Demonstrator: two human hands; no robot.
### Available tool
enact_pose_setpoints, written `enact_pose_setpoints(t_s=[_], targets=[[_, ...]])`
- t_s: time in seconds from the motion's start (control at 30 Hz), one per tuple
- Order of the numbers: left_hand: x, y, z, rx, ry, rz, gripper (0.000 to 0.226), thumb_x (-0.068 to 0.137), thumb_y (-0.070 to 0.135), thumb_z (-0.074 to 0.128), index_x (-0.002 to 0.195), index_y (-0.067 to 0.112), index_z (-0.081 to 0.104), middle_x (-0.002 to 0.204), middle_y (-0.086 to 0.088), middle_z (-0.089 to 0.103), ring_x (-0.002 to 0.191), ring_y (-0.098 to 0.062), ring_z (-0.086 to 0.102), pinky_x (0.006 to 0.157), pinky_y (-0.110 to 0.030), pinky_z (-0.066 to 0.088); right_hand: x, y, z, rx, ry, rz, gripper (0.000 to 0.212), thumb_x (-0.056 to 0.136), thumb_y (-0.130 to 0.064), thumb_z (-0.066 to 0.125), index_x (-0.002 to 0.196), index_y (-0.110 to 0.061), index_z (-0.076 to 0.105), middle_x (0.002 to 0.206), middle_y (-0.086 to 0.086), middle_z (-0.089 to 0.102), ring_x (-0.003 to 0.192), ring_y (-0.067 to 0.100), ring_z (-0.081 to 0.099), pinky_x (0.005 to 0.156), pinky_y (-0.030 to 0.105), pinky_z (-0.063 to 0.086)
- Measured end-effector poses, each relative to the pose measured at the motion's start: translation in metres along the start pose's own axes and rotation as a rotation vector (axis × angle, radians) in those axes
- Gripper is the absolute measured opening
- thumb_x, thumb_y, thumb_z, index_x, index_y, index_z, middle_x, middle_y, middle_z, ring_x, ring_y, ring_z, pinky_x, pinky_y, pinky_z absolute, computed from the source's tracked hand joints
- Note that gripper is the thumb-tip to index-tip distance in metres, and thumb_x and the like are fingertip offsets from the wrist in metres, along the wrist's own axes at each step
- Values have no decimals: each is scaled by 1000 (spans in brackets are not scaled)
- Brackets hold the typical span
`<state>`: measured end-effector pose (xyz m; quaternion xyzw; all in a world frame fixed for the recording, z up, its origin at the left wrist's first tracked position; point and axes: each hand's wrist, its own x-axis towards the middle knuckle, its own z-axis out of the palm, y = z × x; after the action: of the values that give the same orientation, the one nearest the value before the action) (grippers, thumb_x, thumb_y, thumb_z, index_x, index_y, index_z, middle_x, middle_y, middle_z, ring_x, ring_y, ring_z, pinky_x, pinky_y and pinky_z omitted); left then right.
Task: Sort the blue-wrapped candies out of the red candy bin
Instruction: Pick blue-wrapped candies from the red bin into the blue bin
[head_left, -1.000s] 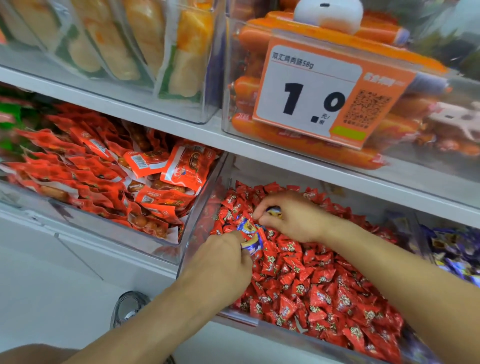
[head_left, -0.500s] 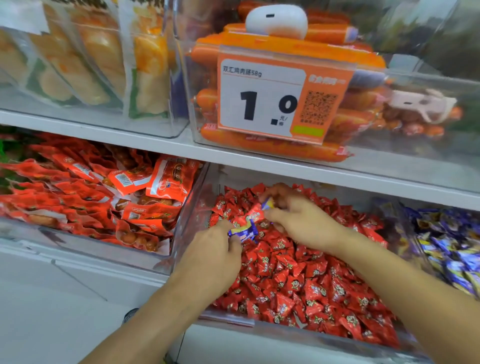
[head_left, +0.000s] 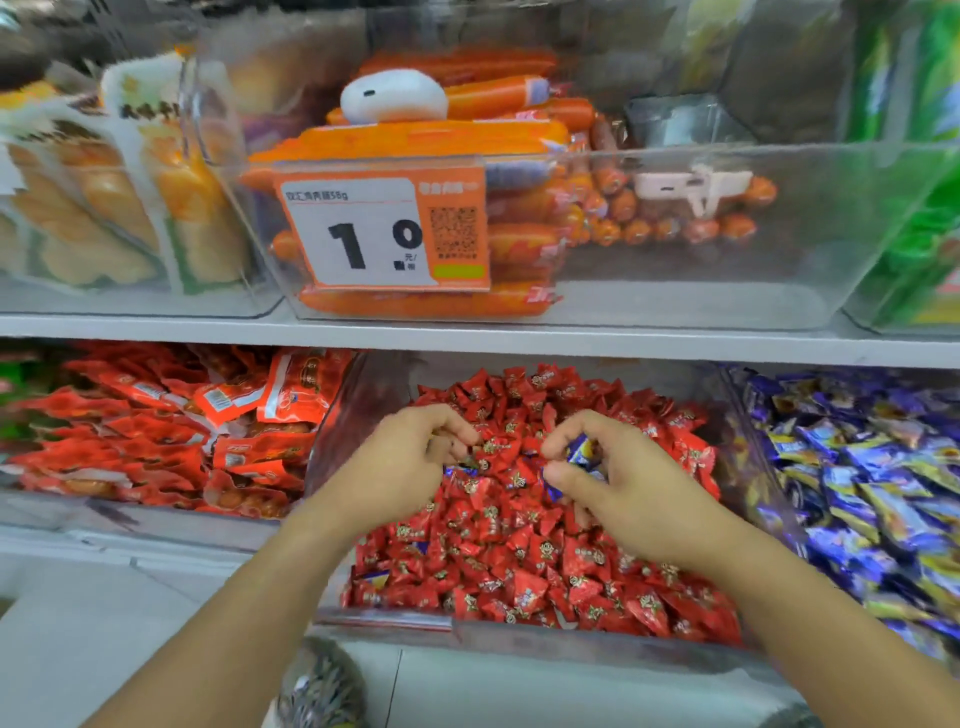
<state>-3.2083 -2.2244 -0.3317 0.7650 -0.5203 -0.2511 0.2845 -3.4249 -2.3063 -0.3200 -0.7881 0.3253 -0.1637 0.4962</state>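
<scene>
Blue-wrapped candies (head_left: 581, 451) pinched in right hand (head_left: 618, 483), over bin (head_left: 519, 631) centre | left hand (head_left: 410, 462) curled, blue wrapper (head_left: 460, 470) beneath fingers, grasp unclear | red candies (head_left: 519, 545) below

Bright even light, motion blur, warped edges

The person's left hand (head_left: 410, 462) is drawing away from the right hand (head_left: 618, 478), so the two are now sitting apart over the clear plastic bin of red-wrapped candies (head_left: 519, 631). The small blue-and-yellow wrapped candy (head_left: 579, 451) is now showing pinched in the right fingers, while the left fingers are curling over a blue wrapper edge (head_left: 460, 469) among the red ones.
</scene>
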Motion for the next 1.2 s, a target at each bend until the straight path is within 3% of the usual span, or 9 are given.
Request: enact_pose_setpoints(t_s=[0.07, 0.13, 0.4, 0.5, 0.67, 0.83, 1.0, 1.13, 1.2], targets=[[14, 2, 6, 178, -59, 3, 22, 96, 10, 49, 101, 22, 67, 88, 7, 66, 65, -6, 59, 59, -22, 46, -3, 6, -5, -58, -6, -16, 11, 97, -21, 60, 100, -30, 58, 75, -11, 57, 55, 1, 53, 48, 12, 38], [26, 1, 15, 377, -166, 40, 19, 91, 17, 59, 109, 20, 65, 85, 4, 67, 78, -15, 62, 66, -21, 41, -7, 9, -8, -83, -14, -35, 11, 98, -23, 59, 101, -33, 58, 77, -16, 53, 58, -9, 52, 51, 9, 38], [53, -10, 11, 736, -361, 68, 78, 65, 19, 86, 134, 14, 50, 125, -7, 57, 111, -27, 57, 90, -28, 45, -11, 8, -14, 8, -27, -77, 8, 94, -25, 64, 96, -31, 62, 74, -14, 60, 52, 0, 47, 52, 13, 38], [53, -21, 18, 670, -318, 59, 89, 65, 16, 87, 143, 14, 44, 132, -7, 58, 117, -25, 57, 92, -25, 43, -10, 5, -12, -38, -63, -74, 7, 94, -27, 65, 95, -34, 62, 77, -22, 60, 54, 0, 49, 53, 13, 41], [50, -28, 14, 663, -280, 14, 66, 71, 27, 85, 131, 17, 57, 117, -6, 67, 107, -26, 63, 87, -30, 50, -9, -2, -7, -47, -146, -51, 7, 94, -27, 65, 100, -28, 63, 86, -5, 62, 49, -1, 49, 48, 11, 37], [20, -6, -20, 308, -211, 17, 35, 67, 39, 88, 81, 14, 69, 82, -4, 73, 64, -9, 57, 70, -34, 50, -11, -6, -8, -53, -179, -57, 8, 94, -28, 65, 102, -31, 63, 90, -6, 63, 46, -2, 48, 46, 11, 36], [-26, 36, -18, -156, -344, 36, 25, 76, 34, 83, 83, 13, 73, 72, -18, 70, 57, -19, 57, 57, -34, 46, -8, -3, -7, -49, -170, -45, 17, 94, -24, 65, 109, -32, 60, 97, -3, 65, 53, 3, 51, 50, 22, 45], [-29, 38, 8, -266, -263, 26, 22, 81, 34, 78, 87, 14, 71, 58, -10, 62, 45, -18, 52, 51, -25, 41, -8, 1, -10, 109, -238, 70, 42, 91, -23, 68, 123, -44, 52, 98, 14, 63, 61, 18, 49, 60, 35, 43], [-28, 36, 17, -324, -231, -14, 24, 84, 35, 75, 95, 14, 69, 56, -12, 60, 44, -18, 52, 48, -20, 39, -9, 2, -13, 139, -301, 52, 43, 89, -30, 72, 124, -47, 53, 90, 10, 63, 63, 19, 53, 63, 35, 47]])
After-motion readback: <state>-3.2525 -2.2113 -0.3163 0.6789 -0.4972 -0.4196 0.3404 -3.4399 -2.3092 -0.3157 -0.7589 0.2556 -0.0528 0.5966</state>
